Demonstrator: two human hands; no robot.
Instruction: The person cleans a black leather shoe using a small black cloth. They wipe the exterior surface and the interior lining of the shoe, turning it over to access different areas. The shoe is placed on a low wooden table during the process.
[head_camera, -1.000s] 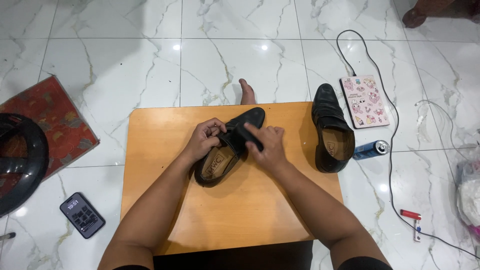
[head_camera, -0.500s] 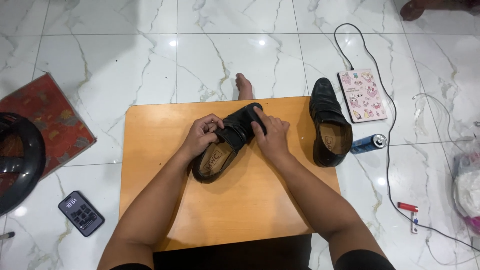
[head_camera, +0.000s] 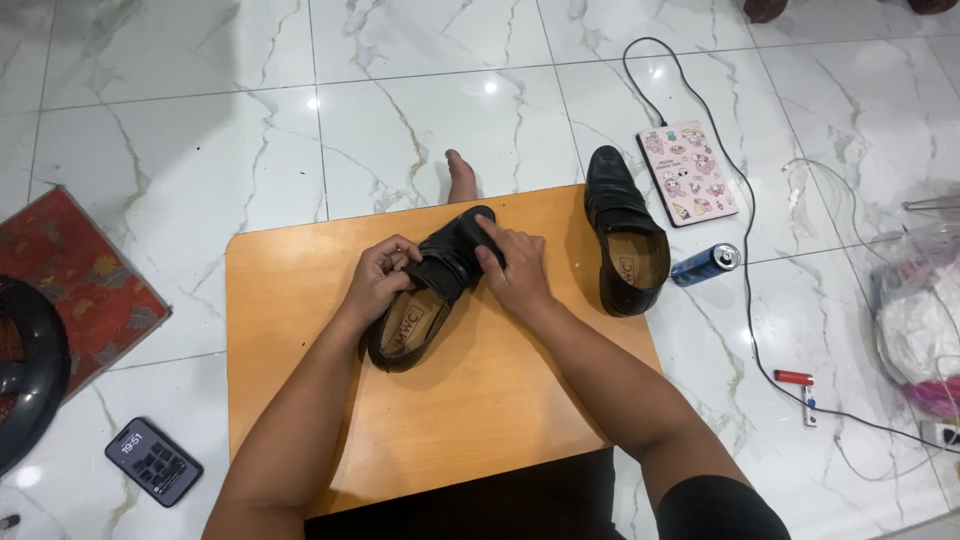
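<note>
A black leather loafer (head_camera: 440, 268) with a tan insole lies at an angle on the low orange wooden table (head_camera: 300, 330). My left hand (head_camera: 380, 280) grips its near side at the strap. Over the toe lies my right hand (head_camera: 512, 268), fingers pressed on the leather; whatever is under the palm is hidden. The matching second loafer (head_camera: 622, 235) stands apart at the table's right edge, with its opening toward me.
My bare foot (head_camera: 461, 178) shows beyond the table. On the marble floor lie a pink patterned slab (head_camera: 687, 172) with a black cable (head_camera: 750, 300), a blue can (head_camera: 706, 264), a red lighter (head_camera: 793, 377), a plastic bag (head_camera: 915, 330), a phone (head_camera: 153, 462) and a red mat (head_camera: 70, 280).
My right hand slid from the strap area, where it held a small dark object against the shoe, up to the toe. The camera view shifted, so everything appears further left.
</note>
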